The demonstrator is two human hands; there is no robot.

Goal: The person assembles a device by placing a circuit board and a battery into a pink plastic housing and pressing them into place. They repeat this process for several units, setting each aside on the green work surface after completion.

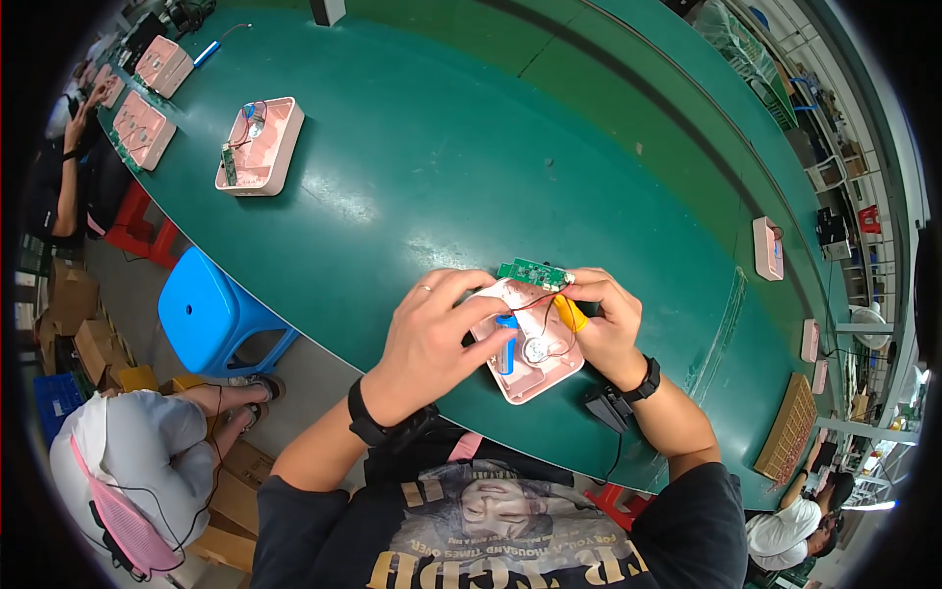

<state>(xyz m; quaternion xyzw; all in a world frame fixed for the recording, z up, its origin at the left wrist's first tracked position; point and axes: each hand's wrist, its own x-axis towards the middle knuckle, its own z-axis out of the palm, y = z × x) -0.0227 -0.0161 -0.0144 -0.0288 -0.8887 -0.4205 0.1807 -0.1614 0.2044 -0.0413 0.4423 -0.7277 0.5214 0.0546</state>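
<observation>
In front of me a pink plastic case point(535, 385) lies open side up on the green table. A blue cylindrical battery point(506, 355) sits in its left part, and a round silver part point(536, 349) is beside it. My left hand point(432, 329) closes thumb and fingers at the battery's upper end, over the case's left wall. My right hand point(610, 319) pinches the right end of a green circuit board point(530, 273) at the case's far edge. Thin red and black wires run between these parts. A yellow piece point(570, 313), partly covered, lies against my right fingers; its kind is unclear.
Another pink case point(287, 147) with parts inside stands at the far left. More cases point(145, 131) lie beyond it, near a co-worker's arm point(69, 191). A black device with a cable point(610, 407) is by my right wrist. A blue stool point(211, 309) stands left of the table.
</observation>
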